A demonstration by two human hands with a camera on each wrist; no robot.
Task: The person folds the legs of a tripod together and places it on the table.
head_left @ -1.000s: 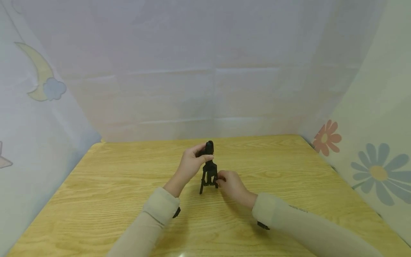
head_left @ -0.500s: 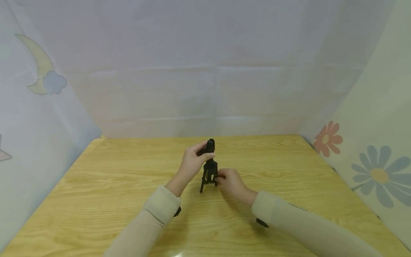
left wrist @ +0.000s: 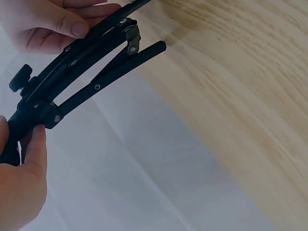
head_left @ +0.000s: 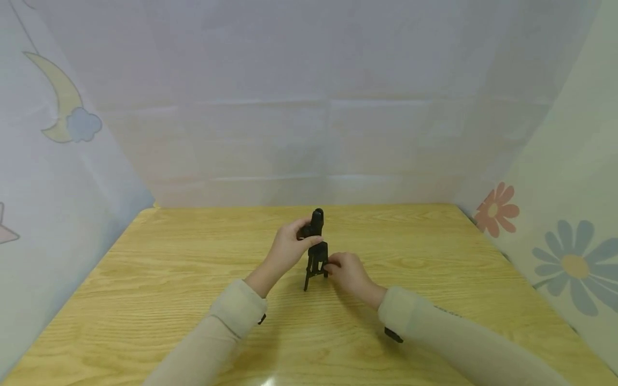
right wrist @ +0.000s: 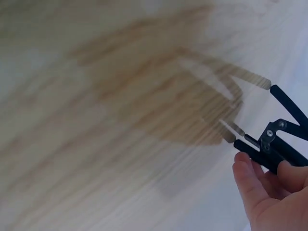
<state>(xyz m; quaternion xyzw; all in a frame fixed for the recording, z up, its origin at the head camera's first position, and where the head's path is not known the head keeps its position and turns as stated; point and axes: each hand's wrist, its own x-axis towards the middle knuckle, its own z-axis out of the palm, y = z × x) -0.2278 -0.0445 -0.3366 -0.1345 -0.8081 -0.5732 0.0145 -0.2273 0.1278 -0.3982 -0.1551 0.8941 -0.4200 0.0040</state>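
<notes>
A small black tripod stands or hovers over the middle of the table; whether its feet touch the wood I cannot tell. Around its upper body, my left hand grips with thumb and fingers. My right hand pinches the leg on the right, thumb against fingers. In the left wrist view, a side knob shows near the top, and one leg is spread on a hinged brace. The right wrist view shows my fingers around one leg, with another leg splayed apart. My left palm hides part of the tripod head.
The wood-grain table stretches around both hands. A pale cloth backdrop rises at its back edge, with printed side cloths bearing a moon and flowers. Dark wrist devices sit under the cuffs.
The tripod has turned slightly, and its legs look closer together in the head view. My left thumb sits a little lower on it. The right hand keeps its pinch, almost in place.
</notes>
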